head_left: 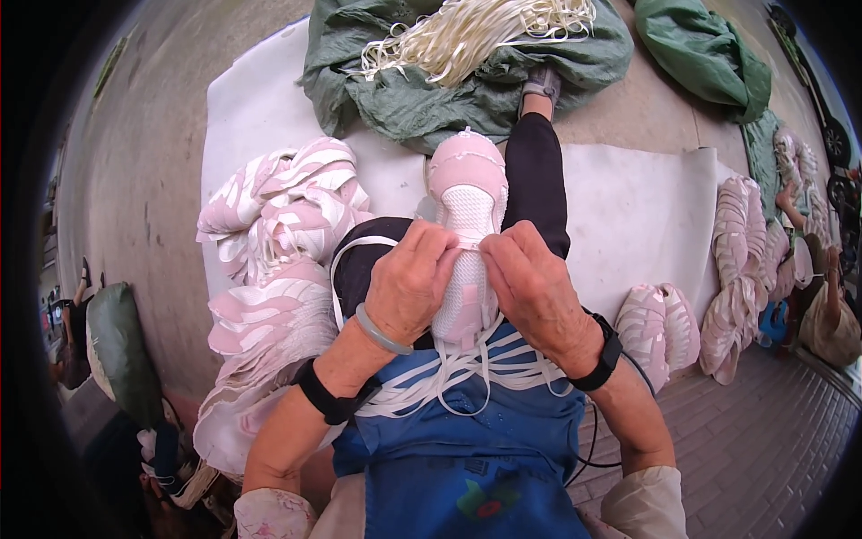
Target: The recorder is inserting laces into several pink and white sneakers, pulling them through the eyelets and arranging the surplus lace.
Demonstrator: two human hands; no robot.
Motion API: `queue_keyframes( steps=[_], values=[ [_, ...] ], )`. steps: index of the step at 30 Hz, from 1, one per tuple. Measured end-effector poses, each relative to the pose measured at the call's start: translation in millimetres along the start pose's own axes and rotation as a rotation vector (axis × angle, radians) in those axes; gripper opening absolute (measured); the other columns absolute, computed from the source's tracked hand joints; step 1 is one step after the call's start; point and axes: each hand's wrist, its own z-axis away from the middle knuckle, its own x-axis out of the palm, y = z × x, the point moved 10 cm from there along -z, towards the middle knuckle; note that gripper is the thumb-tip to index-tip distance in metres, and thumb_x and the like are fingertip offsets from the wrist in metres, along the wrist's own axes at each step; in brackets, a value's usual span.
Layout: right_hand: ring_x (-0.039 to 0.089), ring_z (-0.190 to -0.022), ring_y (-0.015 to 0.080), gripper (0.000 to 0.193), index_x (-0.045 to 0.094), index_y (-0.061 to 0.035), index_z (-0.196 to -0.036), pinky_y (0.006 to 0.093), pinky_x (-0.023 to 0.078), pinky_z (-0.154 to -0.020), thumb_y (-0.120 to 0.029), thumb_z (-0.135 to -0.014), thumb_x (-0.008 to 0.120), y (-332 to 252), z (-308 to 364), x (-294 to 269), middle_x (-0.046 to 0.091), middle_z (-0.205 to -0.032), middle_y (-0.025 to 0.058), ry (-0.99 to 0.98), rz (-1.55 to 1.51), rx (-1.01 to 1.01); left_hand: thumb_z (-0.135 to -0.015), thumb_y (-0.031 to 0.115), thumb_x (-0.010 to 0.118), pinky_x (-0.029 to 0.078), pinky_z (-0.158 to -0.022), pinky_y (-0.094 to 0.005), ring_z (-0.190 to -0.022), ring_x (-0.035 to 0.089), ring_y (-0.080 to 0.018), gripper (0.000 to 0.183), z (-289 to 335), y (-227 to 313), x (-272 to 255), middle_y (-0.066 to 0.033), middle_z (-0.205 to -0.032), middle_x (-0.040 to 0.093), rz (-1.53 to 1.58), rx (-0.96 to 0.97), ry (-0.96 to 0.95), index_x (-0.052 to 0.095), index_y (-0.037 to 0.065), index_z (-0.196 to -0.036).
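A pink and white shoe upper [469, 198] lies lengthwise on my lap, toe pointing away from me. My left hand [409, 277] is closed in a pinch at the left side of its throat. Opposite it, my right hand [537, 292] pinches at the right side. A short stretch of white shoelace shows between the two sets of fingertips, across the mesh tongue. The fingertips themselves are partly hidden. More white laces [413, 393] lie loose across the blue apron [467, 449] on my lap, and one loops out past my left wrist.
Stacked pink and white uppers [269, 314] are heaped at my left. Another pair [660, 332] and rows of uppers [736, 242] lie to the right. Ahead, a green sack [359, 99] carries a bundle of cream laces [480, 40]. White sheeting [620, 198] covers the ground. Other people sit at both edges.
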Motion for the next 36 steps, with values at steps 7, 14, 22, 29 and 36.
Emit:
queue_keyframes(
  steps=[7, 14, 22, 29, 36],
  values=[
    [0.058, -0.075, 0.029, 0.017, 0.049, -0.0007, -0.087, 0.0357, 0.049, -0.063, 0.001, -0.073, 0.058, -12, -6, 5, 0.046, -0.084, 0.0132, -0.113, 0.181, -0.1, -0.081, 0.0, 0.063, 0.049, -0.059, -0.0342, -0.07, 0.059, -0.0308, 0.014, 0, 3, 0, -0.0134, -0.085, 0.053, -0.019, 0.026, -0.005, 0.054, 0.001, -0.093],
    [0.057, -0.074, 0.0265, 0.019, 0.049, 0.0001, -0.089, 0.0342, 0.049, -0.063, 0.001, -0.072, 0.059, -17, -5, 7, 0.045, -0.083, 0.0121, -0.113, 0.223, -0.126, -0.079, -0.004, 0.064, 0.049, -0.061, -0.0349, -0.072, 0.06, -0.0336, 0.017, -1, 2, -1, -0.0159, -0.084, 0.057, 0.004, -0.003, -0.006, 0.056, 0.0, -0.093],
    [0.058, -0.075, 0.0305, 0.023, 0.051, 0.0004, -0.095, 0.0361, 0.05, -0.063, 0.003, -0.073, 0.058, -12, -4, 10, 0.046, -0.087, 0.0139, -0.046, 0.118, -0.087, -0.082, 0.0, 0.062, 0.049, -0.058, -0.0352, -0.068, 0.058, -0.0309, 0.011, -1, 5, 0, -0.0132, -0.083, 0.053, -0.002, 0.053, 0.015, 0.053, 0.001, -0.09],
    [0.057, -0.075, 0.031, 0.025, 0.054, 0.0, -0.098, 0.0383, 0.049, -0.064, 0.003, -0.074, 0.058, -7, -5, 6, 0.049, -0.086, 0.0128, 0.006, 0.04, -0.053, -0.08, -0.004, 0.064, 0.048, -0.064, -0.0288, -0.072, 0.061, -0.022, 0.017, 4, -20, 1, -0.0114, -0.084, 0.059, 0.212, -0.21, -0.068, 0.057, -0.001, -0.095],
    [0.059, -0.072, 0.0281, 0.025, 0.057, -0.0028, -0.098, 0.0368, 0.049, -0.061, 0.002, -0.074, 0.058, -16, -8, 4, 0.05, -0.082, 0.0111, 0.102, 0.106, -0.033, -0.083, -0.001, 0.063, 0.047, -0.055, -0.0227, -0.068, 0.058, -0.012, 0.016, 9, -40, 7, -0.007, -0.083, 0.059, 0.377, -0.4, -0.116, 0.058, -0.001, -0.099]
  ],
)
